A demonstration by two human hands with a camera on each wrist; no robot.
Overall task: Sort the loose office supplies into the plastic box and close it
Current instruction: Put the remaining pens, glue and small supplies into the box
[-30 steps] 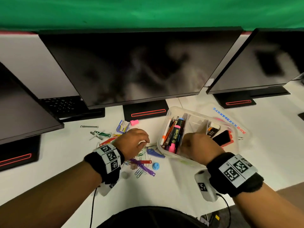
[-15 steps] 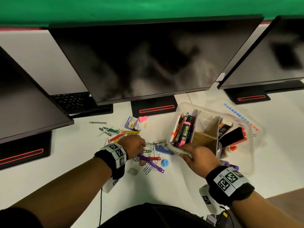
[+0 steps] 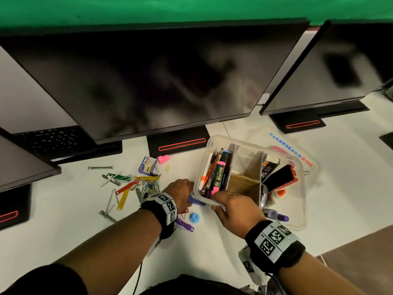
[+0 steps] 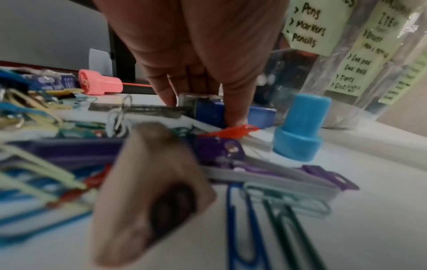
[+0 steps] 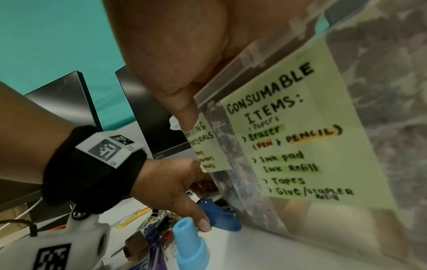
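The clear plastic box point(image 3: 246, 144) stands open on the white desk, with pens in its left compartment and cardboard dividers in the middle. My right hand point(image 3: 221, 201) grips its near rim, thumb on the outer wall point(image 5: 184, 113) beside the green notes. Just left of the box, my left hand point(image 3: 187, 196) pinches a blue staple remover point(image 3: 196, 201) that lies on the desk; the fingers close round it point(image 4: 208, 111). The thumb presses its side point(image 5: 219, 217). A heap of paper clips and coloured fasteners point(image 3: 144, 186) lies further left.
A blue cap point(image 3: 194, 218), a pink cap point(image 3: 163, 159), a staples packet point(image 3: 146, 166) and a purple fastener point(image 3: 185, 224) lie loose. The clear lid point(image 3: 306, 154) sits behind and right of the box. Three monitors on stands point(image 3: 176, 143) line the back.
My left hand has moved right from the clip pile to the blue staple remover by the box. My right hand came out of the box and took hold of its near rim.
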